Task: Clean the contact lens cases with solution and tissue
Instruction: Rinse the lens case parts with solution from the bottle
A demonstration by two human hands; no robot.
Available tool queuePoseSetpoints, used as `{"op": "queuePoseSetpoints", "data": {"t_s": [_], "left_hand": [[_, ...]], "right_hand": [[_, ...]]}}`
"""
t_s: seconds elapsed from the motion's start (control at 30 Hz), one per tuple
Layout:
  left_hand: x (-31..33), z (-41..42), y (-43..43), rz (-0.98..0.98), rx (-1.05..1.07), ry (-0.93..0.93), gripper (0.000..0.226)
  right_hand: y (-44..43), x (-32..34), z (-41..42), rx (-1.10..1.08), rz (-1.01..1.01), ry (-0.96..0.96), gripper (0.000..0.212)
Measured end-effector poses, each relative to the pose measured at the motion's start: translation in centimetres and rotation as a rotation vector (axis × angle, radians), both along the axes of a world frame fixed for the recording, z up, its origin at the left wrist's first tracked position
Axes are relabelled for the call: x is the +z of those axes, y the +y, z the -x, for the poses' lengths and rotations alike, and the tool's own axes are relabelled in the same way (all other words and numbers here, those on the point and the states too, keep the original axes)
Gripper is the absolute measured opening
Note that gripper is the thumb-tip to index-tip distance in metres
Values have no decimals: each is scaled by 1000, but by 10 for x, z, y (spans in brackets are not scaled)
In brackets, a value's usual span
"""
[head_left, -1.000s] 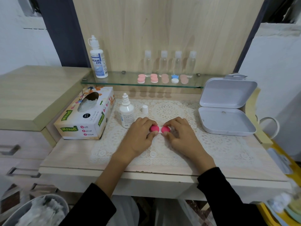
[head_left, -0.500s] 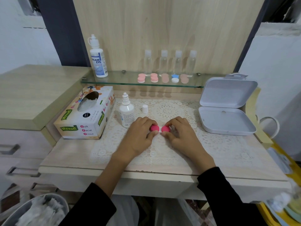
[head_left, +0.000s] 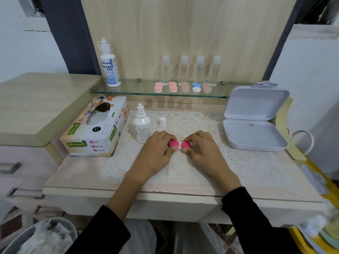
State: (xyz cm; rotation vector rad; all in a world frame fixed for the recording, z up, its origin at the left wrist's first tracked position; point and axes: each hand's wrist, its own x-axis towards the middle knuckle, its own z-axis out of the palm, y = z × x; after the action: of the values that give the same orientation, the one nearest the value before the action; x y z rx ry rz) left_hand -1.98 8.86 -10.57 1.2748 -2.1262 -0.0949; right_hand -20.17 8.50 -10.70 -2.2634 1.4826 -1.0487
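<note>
A contact lens case (head_left: 179, 145) with two bright pink caps lies on the lace mat at the table's middle. My left hand (head_left: 156, 153) pinches the left pink cap between thumb and fingers. My right hand (head_left: 203, 151) pinches the right pink cap the same way. A small white solution bottle (head_left: 141, 125) stands uncapped just left of my left hand, and its white cap (head_left: 162, 122) sits behind the hands. A tissue box (head_left: 95, 129) lies at the left. Several more lens cases (head_left: 173, 87) rest on the glass shelf.
An open white plastic box (head_left: 255, 132) sits at the right. A larger solution bottle (head_left: 110, 66) and several clear small bottles (head_left: 183, 70) stand on the glass shelf (head_left: 128, 90). A bin with crumpled tissue (head_left: 40, 237) is at the lower left.
</note>
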Motion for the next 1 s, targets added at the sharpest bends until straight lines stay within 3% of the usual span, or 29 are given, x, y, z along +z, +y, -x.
{"op": "queuePoseSetpoints", "data": {"t_s": [1.0], "left_hand": [[1,1,3,10,14,-39,30]], "right_hand": [[8,1,-12,-133,45,48,11]]}}
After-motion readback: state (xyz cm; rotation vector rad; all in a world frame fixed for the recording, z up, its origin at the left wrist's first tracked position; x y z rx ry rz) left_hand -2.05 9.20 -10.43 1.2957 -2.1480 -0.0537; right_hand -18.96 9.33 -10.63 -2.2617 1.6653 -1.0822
